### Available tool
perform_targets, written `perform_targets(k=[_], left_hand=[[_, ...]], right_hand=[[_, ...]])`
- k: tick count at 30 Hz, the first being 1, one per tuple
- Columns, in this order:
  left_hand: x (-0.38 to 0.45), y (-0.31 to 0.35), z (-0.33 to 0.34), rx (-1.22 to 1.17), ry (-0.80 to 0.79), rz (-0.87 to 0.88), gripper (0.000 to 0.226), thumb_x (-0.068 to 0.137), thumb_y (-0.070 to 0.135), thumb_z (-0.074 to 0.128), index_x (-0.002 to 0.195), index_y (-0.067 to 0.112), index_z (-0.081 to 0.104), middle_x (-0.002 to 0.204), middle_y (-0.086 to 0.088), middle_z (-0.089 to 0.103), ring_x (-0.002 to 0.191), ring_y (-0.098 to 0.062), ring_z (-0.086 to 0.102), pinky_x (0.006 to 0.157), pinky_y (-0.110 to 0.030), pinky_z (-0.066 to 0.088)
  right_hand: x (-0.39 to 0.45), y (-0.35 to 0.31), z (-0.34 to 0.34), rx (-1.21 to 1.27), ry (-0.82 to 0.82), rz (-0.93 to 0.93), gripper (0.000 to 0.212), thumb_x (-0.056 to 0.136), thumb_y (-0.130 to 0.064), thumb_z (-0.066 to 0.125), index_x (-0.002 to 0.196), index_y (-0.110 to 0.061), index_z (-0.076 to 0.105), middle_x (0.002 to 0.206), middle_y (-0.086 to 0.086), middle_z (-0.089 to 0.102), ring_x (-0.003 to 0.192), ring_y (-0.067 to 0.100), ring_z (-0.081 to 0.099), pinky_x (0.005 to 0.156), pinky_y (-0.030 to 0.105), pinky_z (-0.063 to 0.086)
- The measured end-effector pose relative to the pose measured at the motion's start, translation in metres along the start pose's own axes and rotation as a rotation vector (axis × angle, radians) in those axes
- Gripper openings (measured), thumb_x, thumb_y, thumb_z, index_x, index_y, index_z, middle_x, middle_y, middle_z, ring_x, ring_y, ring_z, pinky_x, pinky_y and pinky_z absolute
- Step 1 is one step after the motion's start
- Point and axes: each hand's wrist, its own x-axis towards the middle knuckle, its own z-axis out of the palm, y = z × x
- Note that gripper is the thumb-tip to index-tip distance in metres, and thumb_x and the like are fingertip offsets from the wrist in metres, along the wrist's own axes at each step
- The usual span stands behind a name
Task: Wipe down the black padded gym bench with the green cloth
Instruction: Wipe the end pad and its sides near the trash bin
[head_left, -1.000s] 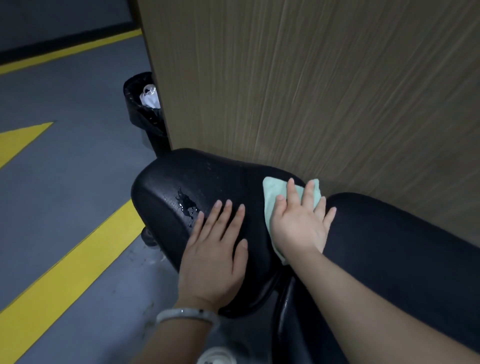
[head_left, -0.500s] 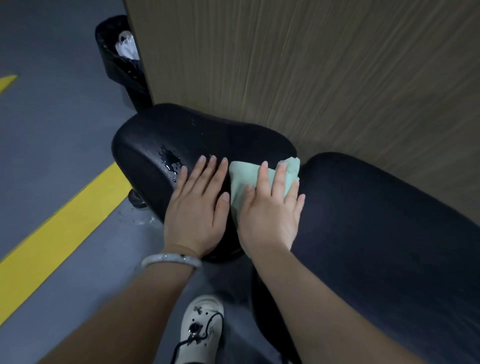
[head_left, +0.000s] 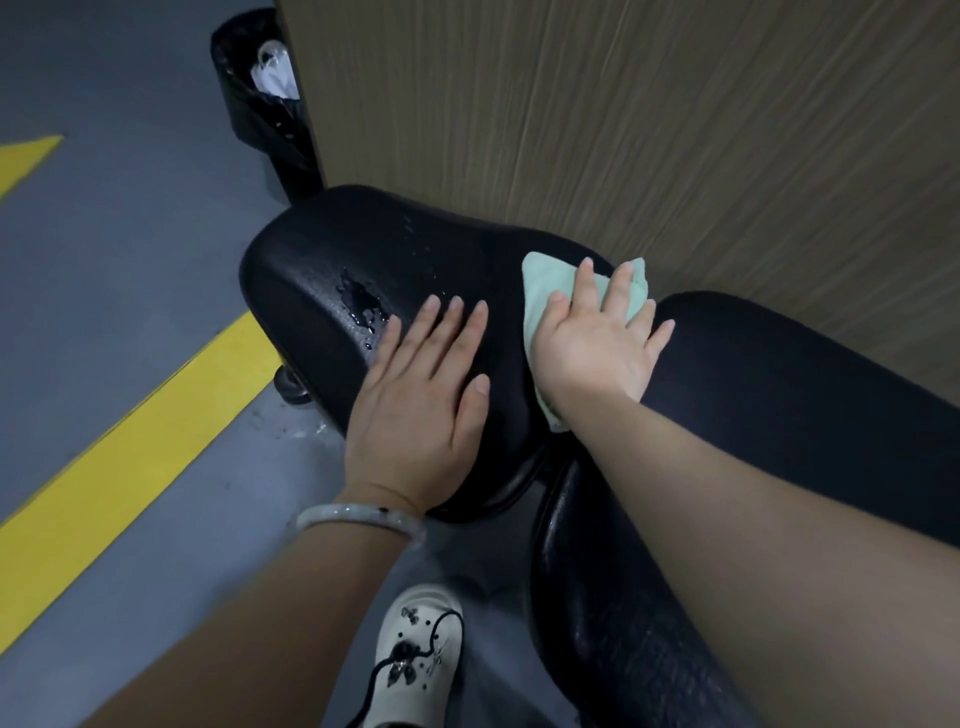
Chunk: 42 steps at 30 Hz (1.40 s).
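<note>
A wood wall (head_left: 675, 130) runs close behind the bench (head_left: 415, 249); a bin (head_left: 260, 104) stands at 11 o'clock, a puddle (head_left: 361, 301) wets the pad at 10. The left hand (head_left: 415, 410) lies flat on the pad — holding nothing. The right hand (head_left: 597, 343), fingers straight, presses the cloth (head_left: 540, 280) at the pad's 2 o'clock edge.

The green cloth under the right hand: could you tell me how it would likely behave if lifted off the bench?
The green cloth looks soft and folded, conforming to the pad under the right hand, so it would probably droop limply. It likely weighs little, perhaps damp given the droplets nearby.
</note>
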Motion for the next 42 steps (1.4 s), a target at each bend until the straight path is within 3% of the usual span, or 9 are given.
perform_targets(k=[5, 12, 24, 32, 36, 42], left_hand=[[-0.002, 0.000, 0.001, 0.017, 0.012, 0.014, 0.055, 0.100, 0.034, 0.024, 0.148, 0.013, 0.038, 0.150, -0.007, 0.043, 0.144, -0.020, 0.028, 0.119, -0.041, 0.013], [0.001, 0.002, 0.001, 0.003, 0.003, -0.005, 0.057, 0.098, 0.038, 0.027, 0.148, 0.015, 0.038, 0.151, -0.006, 0.042, 0.145, -0.020, 0.026, 0.120, -0.038, 0.007], [0.000, -0.001, 0.000, -0.002, 0.002, 0.002, 0.057, 0.097, 0.036, 0.028, 0.148, 0.014, 0.038, 0.150, -0.007, 0.042, 0.145, -0.020, 0.027, 0.119, -0.038, 0.008], [-0.001, 0.001, -0.001, -0.043, 0.009, -0.002, 0.057, 0.097, 0.037, 0.027, 0.149, 0.015, 0.036, 0.151, -0.006, 0.042, 0.145, -0.020, 0.026, 0.120, -0.038, 0.008], [0.000, 0.001, 0.000, -0.029, -0.007, 0.000, 0.057, 0.098, 0.038, 0.026, 0.150, 0.016, 0.034, 0.152, -0.005, 0.040, 0.146, -0.019, 0.024, 0.120, -0.039, 0.007], [0.001, 0.001, 0.002, -0.020, -0.003, 0.003, 0.058, 0.096, 0.038, 0.029, 0.150, 0.015, 0.034, 0.151, -0.005, 0.041, 0.146, -0.020, 0.024, 0.120, -0.039, 0.006]], right_hand=[[0.021, 0.006, -0.006, -0.002, -0.012, -0.010, 0.055, 0.102, -0.044, 0.008, 0.155, -0.031, 0.001, 0.163, 0.003, -0.008, 0.148, 0.038, 0.002, 0.117, 0.053, -0.010], [0.020, 0.017, -0.014, -0.014, -0.006, -0.100, 0.057, 0.102, -0.049, 0.013, 0.155, -0.031, 0.006, 0.162, 0.006, 0.007, 0.140, 0.036, 0.027, 0.120, 0.047, -0.003], [-0.049, 0.016, -0.003, -0.204, -0.005, -0.208, 0.058, 0.102, -0.046, 0.008, 0.153, -0.027, -0.013, 0.163, 0.003, -0.008, 0.148, 0.034, 0.003, 0.120, 0.045, -0.006], [0.002, 0.014, -0.008, -0.080, -0.003, -0.142, 0.058, 0.101, -0.048, 0.011, 0.155, -0.030, 0.001, 0.163, 0.004, -0.001, 0.146, 0.037, 0.011, 0.119, 0.049, -0.008], [0.021, 0.015, -0.013, -0.105, -0.010, -0.129, 0.058, 0.101, -0.048, 0.011, 0.155, -0.029, 0.005, 0.163, 0.006, 0.005, 0.138, 0.040, 0.029, 0.119, 0.051, -0.004], [-0.008, 0.018, -0.015, -0.183, -0.017, -0.207, 0.060, 0.101, -0.048, 0.010, 0.155, -0.024, -0.005, 0.162, 0.010, 0.005, 0.139, 0.040, 0.025, 0.120, 0.048, 0.002]])
